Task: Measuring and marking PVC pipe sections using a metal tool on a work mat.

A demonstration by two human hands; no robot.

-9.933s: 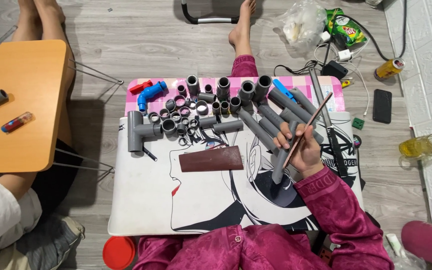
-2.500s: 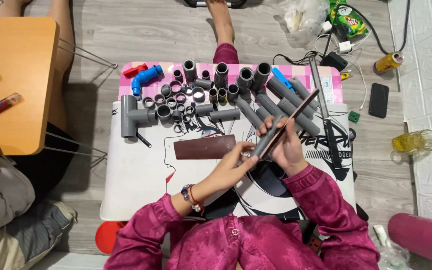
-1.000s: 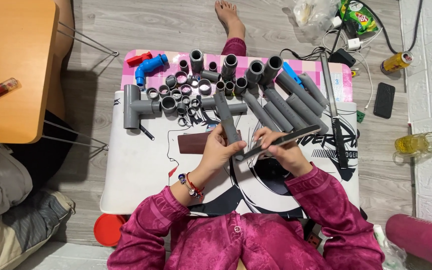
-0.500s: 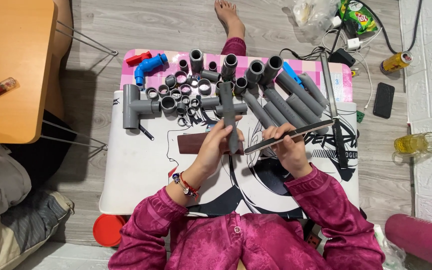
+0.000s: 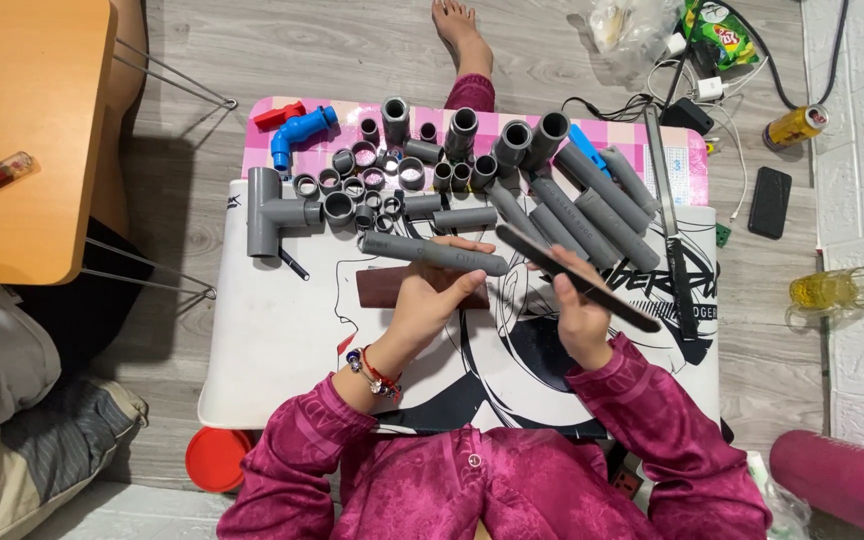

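A printed white mat [image 5: 282, 350] lies mid-frame on grey plank floor, an orange table [image 5: 32, 130] upper left. The left hand [image 5: 432, 300] grips a grey pipe [image 5: 432, 253], now lying level rather than upright; the right hand [image 5: 577, 315] clasps a dark flat file [image 5: 577, 278].

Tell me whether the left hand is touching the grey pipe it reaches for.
Touching. The head view shows the left hand with fingers wrapped around the grey pipe, lifted above the mat.
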